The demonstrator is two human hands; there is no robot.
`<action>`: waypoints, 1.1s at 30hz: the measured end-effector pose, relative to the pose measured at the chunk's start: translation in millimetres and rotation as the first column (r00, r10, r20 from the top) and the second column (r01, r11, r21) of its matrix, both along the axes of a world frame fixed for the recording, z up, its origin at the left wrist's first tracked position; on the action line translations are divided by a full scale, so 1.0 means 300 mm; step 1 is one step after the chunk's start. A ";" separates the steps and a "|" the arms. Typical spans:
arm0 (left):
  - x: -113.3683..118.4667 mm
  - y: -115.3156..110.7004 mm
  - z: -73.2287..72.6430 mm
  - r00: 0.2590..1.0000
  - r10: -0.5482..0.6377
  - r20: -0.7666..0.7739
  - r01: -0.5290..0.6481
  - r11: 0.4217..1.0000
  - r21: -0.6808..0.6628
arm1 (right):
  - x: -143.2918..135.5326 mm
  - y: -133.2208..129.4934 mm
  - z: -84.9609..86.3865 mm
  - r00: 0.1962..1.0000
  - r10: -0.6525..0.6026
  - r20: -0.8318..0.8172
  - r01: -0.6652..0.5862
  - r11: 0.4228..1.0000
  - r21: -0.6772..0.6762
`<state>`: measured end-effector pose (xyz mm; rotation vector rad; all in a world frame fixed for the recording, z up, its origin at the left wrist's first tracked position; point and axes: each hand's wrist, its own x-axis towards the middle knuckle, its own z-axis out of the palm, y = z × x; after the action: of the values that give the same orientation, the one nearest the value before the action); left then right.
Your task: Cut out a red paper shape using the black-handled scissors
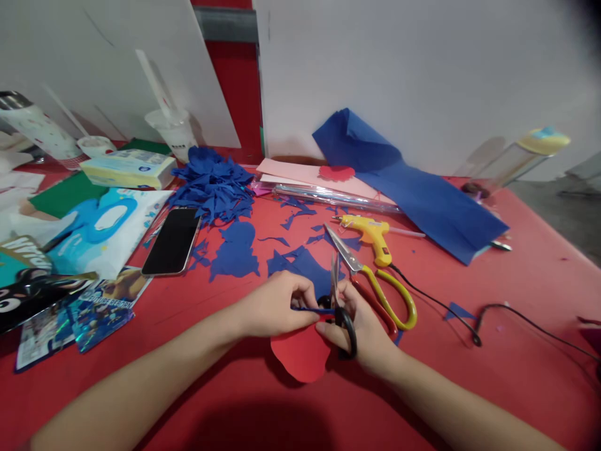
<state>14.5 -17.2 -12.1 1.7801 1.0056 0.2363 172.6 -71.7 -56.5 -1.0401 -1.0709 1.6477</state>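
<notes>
Near the middle of the red table, my left hand [275, 304] pinches a red paper piece [303, 357] with a wavy edge. A thin strip of blue [312, 309] shows along its top, between my fingers. My right hand [370, 329] grips small scissors [346, 335] with black handles, their blades pointing away from me. My right thumb lies against the red paper. Just beyond both hands are blue paper scraps [300, 266] and a blue cut-out shape [236, 250]. Larger scissors [404, 304] with yellow and red handles lie right beside my right hand.
A yellow glue gun [370, 235] trails a black cord on the right. Behind it lies a long blue sheet [413, 188]. A heap of blue scraps [213, 188], a phone [173, 241], a tissue pack [129, 168] and a drink cup [173, 131] stand or lie left.
</notes>
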 end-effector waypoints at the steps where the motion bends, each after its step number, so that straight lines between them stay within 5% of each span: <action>1: 0.002 -0.003 -0.001 1.000 0.000 -0.002 0.000 1.000 0.020 | 0.001 0.000 -0.001 1.000 -0.011 0.016 0.011 1.000 0.015; 5: 0.008 -0.004 -0.009 0.999 0.028 0.031 -0.031 0.996 0.079 | 0.002 -0.001 -0.003 0.997 -0.065 0.052 0.062 0.996 0.058; 11: 0.005 0.014 -0.025 0.993 0.115 0.039 -0.115 0.993 -0.002 | 0.002 0.007 -0.003 0.968 -0.236 0.090 0.224 0.966 0.130; 17: 0.009 0.012 -0.048 0.941 0.318 0.117 -0.280 0.925 -0.258 | 0.014 0.021 0.005 0.902 -0.406 0.147 0.383 0.909 0.163; 23: 0.037 -0.030 -0.079 0.867 0.309 0.392 -0.007 0.793 -0.609 | 0.019 0.022 0.019 0.840 -0.514 0.173 0.472 0.851 0.231; 28: 0.055 -0.059 -0.110 0.827 0.320 0.462 0.043 0.783 -0.620 | 0.020 0.018 0.015 0.862 -0.486 0.147 0.462 0.871 0.170; 33: 0.042 -0.050 -0.098 0.889 0.267 0.372 -0.021 0.836 -0.549 | 0.020 0.017 0.015 0.858 -0.489 0.155 0.463 0.868 0.180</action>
<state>27.0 -32.0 -41.4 1.0711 0.7800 0.3928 178.5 -66.7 -52.0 -1.2755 -0.9362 1.0731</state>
